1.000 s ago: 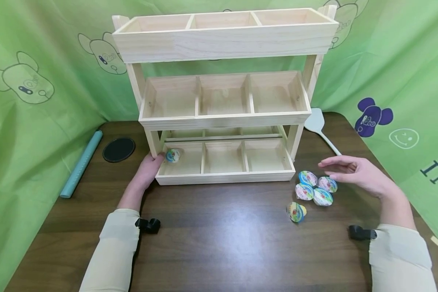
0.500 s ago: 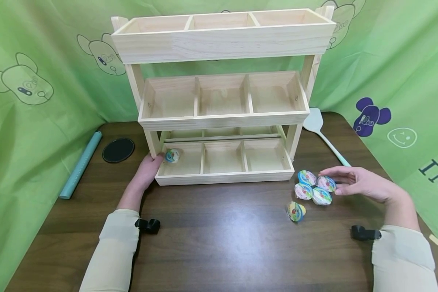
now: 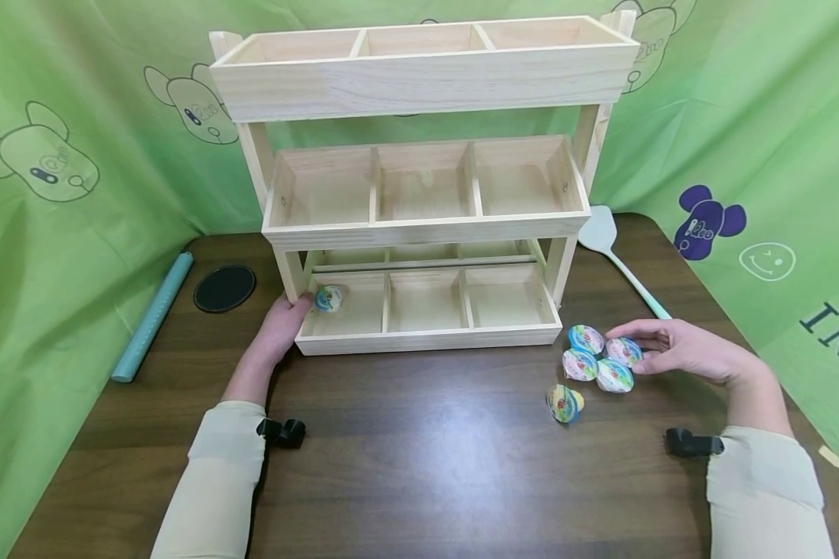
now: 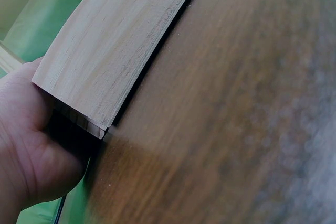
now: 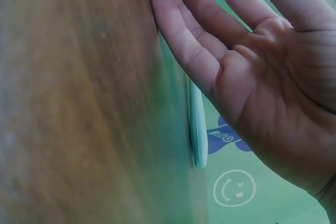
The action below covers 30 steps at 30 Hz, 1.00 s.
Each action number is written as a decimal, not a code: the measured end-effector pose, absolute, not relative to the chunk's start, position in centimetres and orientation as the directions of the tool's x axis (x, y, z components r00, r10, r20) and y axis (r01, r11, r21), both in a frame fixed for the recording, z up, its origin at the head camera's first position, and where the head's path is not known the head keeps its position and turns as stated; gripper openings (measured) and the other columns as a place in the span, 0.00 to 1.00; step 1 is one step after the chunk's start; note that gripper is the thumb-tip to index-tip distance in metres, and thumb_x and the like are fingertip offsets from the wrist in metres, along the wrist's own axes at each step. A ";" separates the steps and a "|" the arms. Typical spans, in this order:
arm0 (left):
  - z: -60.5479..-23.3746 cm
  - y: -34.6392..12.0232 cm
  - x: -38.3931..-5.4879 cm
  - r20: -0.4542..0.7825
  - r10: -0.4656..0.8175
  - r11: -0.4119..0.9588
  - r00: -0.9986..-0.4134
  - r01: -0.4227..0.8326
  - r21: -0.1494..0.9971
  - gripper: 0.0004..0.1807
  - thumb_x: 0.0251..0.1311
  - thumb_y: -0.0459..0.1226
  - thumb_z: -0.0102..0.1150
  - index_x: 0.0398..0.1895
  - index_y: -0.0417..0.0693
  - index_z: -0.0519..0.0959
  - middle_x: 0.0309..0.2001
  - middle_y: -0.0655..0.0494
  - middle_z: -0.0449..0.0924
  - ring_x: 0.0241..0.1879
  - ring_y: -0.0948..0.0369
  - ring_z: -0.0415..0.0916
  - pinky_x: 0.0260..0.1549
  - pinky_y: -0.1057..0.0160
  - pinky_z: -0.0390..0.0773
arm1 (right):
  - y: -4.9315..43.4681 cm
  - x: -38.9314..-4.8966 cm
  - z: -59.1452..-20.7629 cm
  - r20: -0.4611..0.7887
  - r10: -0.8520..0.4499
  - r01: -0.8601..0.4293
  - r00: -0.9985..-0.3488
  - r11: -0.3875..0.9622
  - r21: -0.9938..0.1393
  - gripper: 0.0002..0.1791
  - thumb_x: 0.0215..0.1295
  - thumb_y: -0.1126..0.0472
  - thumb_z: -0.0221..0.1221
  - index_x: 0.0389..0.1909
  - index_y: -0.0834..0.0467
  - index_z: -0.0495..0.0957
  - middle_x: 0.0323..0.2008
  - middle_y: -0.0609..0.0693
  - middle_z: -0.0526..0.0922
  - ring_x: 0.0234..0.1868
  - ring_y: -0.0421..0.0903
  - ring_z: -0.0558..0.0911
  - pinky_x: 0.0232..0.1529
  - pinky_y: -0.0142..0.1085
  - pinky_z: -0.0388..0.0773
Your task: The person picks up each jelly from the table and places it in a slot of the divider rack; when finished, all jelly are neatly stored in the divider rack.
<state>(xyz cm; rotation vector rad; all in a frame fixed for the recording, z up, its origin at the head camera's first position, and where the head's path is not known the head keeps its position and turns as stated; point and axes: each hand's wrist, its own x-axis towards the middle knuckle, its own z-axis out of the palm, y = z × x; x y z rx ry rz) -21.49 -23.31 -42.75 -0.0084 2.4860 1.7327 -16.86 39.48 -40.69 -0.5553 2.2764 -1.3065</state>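
Observation:
A three-tier wooden shelf (image 3: 426, 339) with divided trays stands on the table. My left hand (image 3: 280, 330) grips the left end of its bottom tray; in the left wrist view the palm (image 4: 31, 145) lies beside the tray's corner. One small jelly cup (image 3: 328, 298) with a printed foil lid sits in the bottom tray's left compartment. To the right of the shelf, my right hand (image 3: 692, 351) pinches a pink-lidded jelly cup (image 3: 623, 352) between thumb and fingers. Several other jelly cups (image 3: 579, 364) cluster against it, and a yellow one (image 3: 565, 404) lies tipped nearer the front.
A white spatula (image 3: 600, 230) with a pale green handle lies behind the right hand. On the left are a black round disc (image 3: 224, 288) and a light-blue cylinder (image 3: 154, 317). Green printed cloth (image 3: 762, 140) hangs around the table's back and sides.
My right hand has come down onto the pink-lidded jelly cup and taken it between thumb and fingers. The left hand keeps its place on the shelf.

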 end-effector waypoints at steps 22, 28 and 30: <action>-39.3 -22.0 -19.8 -0.131 0.077 0.342 -0.988 -0.097 0.935 0.34 0.78 0.39 0.35 0.77 0.25 0.43 0.72 0.26 0.56 0.68 0.41 0.61 0.69 0.45 0.60 | 39.6 -16.7 -40.4 -0.099 -0.414 -0.124 -0.905 0.479 -0.869 0.24 0.62 0.71 0.66 0.60 0.65 0.78 0.54 0.42 0.84 0.54 0.35 0.81 0.49 0.28 0.77; -39.2 -22.0 -19.7 -0.126 0.081 0.334 -0.989 -0.092 0.938 0.34 0.78 0.39 0.35 0.77 0.25 0.43 0.71 0.26 0.57 0.68 0.41 0.61 0.68 0.45 0.61 | 39.2 -16.4 -39.6 -0.032 -0.441 -0.116 -0.897 0.304 -0.945 0.24 0.61 0.80 0.60 0.60 0.70 0.75 0.55 0.48 0.85 0.56 0.38 0.82 0.53 0.27 0.76; -39.2 -22.0 -19.7 -0.125 0.080 0.337 -0.989 -0.091 0.937 0.34 0.78 0.39 0.35 0.77 0.25 0.43 0.71 0.25 0.57 0.68 0.40 0.61 0.68 0.44 0.61 | 38.9 -16.4 -39.3 -0.005 -0.469 -0.143 -0.883 0.280 -0.949 0.25 0.61 0.82 0.59 0.60 0.71 0.75 0.54 0.49 0.85 0.55 0.39 0.82 0.52 0.28 0.77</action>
